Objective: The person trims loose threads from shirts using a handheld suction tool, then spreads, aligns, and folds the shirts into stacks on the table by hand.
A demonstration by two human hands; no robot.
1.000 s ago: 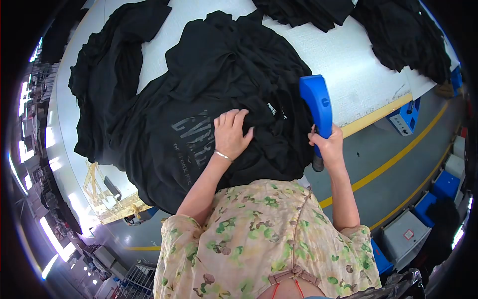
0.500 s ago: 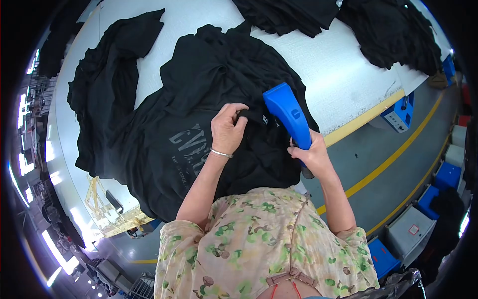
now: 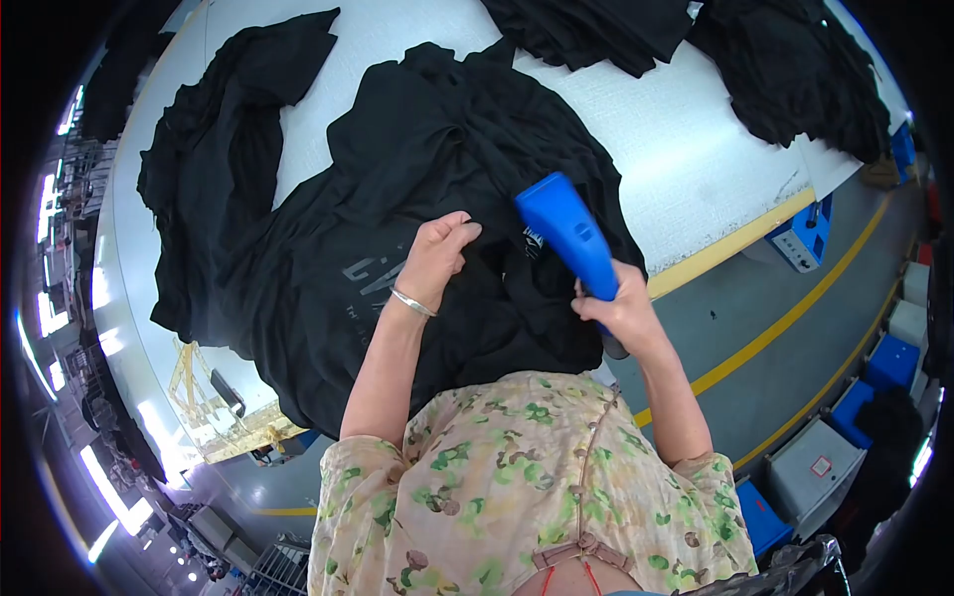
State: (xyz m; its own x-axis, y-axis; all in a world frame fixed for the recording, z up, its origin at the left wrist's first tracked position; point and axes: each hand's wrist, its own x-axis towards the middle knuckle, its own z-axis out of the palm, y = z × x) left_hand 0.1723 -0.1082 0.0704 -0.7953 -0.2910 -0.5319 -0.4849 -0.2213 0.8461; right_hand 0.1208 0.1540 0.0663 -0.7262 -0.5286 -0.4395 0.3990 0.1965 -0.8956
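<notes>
A black printed garment (image 3: 298, 288) lies rumpled on the table in front of me, grey lettering on its left part and a small white print near its right side. Closed in a pinch, my left hand (image 3: 437, 258) holds the garment's cloth near the middle; its fingertips blend into the dark folds. My right hand (image 3: 623, 310) is wrapped around the grip of a blue handheld device (image 3: 568, 226), shaped like a scanner. The wide head of that device sits over the cloth beside the white print, to the right of my left hand. Its underside is hidden.
More black garments (image 3: 795, 79) lie at the far side of the white table (image 3: 686, 199). A blue box-shaped unit (image 3: 803, 236) hangs by the table's right edge. Blue and grey bins (image 3: 817, 467) line the floor at right, past a yellow line.
My left hand has moved slightly left and down, its fingers curled tighter, and now covers more of the lettering. The blue device has shifted a little left, showing more of the white print.
</notes>
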